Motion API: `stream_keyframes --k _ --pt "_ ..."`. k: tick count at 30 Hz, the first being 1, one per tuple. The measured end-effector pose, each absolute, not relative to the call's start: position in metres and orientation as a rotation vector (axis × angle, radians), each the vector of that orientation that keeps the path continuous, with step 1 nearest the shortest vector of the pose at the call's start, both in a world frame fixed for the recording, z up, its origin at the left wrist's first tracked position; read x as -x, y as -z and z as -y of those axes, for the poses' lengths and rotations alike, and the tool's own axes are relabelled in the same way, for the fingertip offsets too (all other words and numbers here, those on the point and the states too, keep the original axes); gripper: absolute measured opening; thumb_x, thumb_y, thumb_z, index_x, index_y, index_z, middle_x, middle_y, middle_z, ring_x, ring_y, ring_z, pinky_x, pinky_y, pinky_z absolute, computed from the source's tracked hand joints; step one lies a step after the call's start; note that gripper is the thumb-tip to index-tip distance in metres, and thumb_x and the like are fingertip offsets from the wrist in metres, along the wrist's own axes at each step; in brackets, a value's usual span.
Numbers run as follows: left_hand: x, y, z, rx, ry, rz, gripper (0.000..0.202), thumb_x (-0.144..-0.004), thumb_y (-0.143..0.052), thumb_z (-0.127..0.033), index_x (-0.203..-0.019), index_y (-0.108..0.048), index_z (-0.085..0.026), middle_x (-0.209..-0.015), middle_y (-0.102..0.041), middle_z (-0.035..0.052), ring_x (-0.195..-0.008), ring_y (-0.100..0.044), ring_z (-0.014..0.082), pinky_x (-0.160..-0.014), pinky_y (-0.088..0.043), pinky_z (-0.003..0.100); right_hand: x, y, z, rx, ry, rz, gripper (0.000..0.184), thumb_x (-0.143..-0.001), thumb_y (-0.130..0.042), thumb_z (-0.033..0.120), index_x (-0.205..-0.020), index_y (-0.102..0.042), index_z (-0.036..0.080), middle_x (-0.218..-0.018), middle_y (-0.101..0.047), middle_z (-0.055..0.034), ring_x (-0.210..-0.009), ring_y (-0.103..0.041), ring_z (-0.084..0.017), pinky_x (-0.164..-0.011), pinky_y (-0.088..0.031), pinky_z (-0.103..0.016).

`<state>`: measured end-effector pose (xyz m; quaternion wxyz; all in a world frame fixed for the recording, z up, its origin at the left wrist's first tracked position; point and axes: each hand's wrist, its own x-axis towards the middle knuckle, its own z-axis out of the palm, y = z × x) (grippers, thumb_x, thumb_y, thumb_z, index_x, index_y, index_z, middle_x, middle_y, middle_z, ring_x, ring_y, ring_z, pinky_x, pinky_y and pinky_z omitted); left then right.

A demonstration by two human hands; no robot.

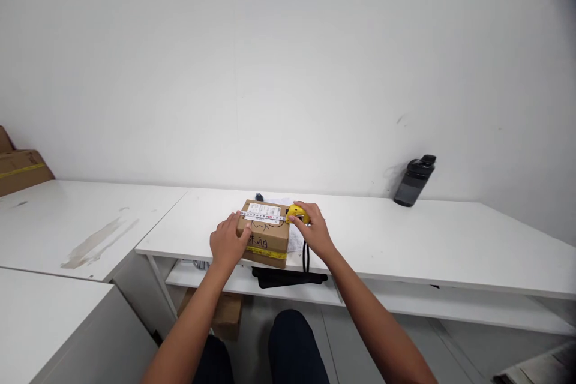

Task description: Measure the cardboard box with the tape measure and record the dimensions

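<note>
A small cardboard box (pixel 265 242) with a white label, black handwriting and a band of yellow tape sits at the desk's front edge. Around its left end my left hand (pixel 227 240) is closed, thumb toward the front and fingertips by the end of the measuring blade. My right hand (pixel 314 229) grips a yellow tape measure (pixel 297 212) at the box's right edge. From it the white blade (pixel 263 216) runs out across the box top, over the label. A black wrist strap (pixel 306 257) hangs from the tape measure.
Papers (pixel 296 240) lie partly behind the box, near a small dark object (pixel 259 197). A dark bottle (pixel 414 181) stands at the back right of the white desk (pixel 360 246). A black item (pixel 288 278) is on the lower shelf. Other cardboard boxes (pixel 24 169) are far left.
</note>
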<state>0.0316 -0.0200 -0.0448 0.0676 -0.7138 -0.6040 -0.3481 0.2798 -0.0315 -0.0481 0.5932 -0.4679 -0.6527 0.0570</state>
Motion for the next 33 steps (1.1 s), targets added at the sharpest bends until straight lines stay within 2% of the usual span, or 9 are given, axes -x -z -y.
stream_keyframes --k 8,12,17,33 --pt "-0.034 0.041 0.023 2.217 0.899 1.925 0.055 -0.094 -0.036 -0.048 -0.142 -0.047 -0.024 -0.121 -0.069 0.0081 -0.106 -0.062 0.0292 -0.081 -0.044 0.04 -0.28 0.051 0.041 1.087 -0.067 1.519 0.035 -0.089 -0.06 0.044 -0.119 -0.063 0.028 -0.11 -0.058 -0.0076 -0.106 -0.058 -0.024 -0.091 -0.05 -0.043" --pt "-0.035 0.037 0.024 2.239 0.817 1.921 0.056 -0.094 -0.036 -0.05 -0.143 -0.046 -0.024 -0.106 -0.073 0.0118 -0.102 -0.063 0.0307 -0.091 -0.037 0.044 -0.283 0.053 0.048 1.11 -0.038 1.501 0.035 -0.089 -0.06 0.046 -0.118 -0.063 0.028 -0.108 -0.058 -0.008 -0.104 -0.057 -0.024 -0.089 -0.051 -0.043" --pt "-0.036 0.036 0.022 2.282 0.748 1.883 0.056 -0.095 -0.035 -0.049 -0.145 -0.043 -0.026 -0.104 -0.073 0.0119 -0.105 -0.061 0.0301 -0.102 -0.026 0.047 -0.283 0.054 0.054 1.147 -0.028 1.476 0.036 -0.088 -0.059 0.047 -0.118 -0.064 0.028 -0.109 -0.058 -0.0077 -0.105 -0.057 -0.025 -0.092 -0.051 -0.045" --pt "-0.033 0.037 0.02 2.325 0.78 1.877 0.058 -0.095 -0.031 -0.054 -0.145 -0.043 -0.026 -0.098 -0.074 0.0114 -0.097 -0.065 0.0292 -0.092 -0.035 0.042 -0.283 0.057 0.062 1.155 0.015 1.497 0.034 -0.09 -0.058 0.045 -0.119 -0.063 0.028 -0.108 -0.057 -0.0072 -0.104 -0.058 -0.024 -0.089 -0.053 -0.045"
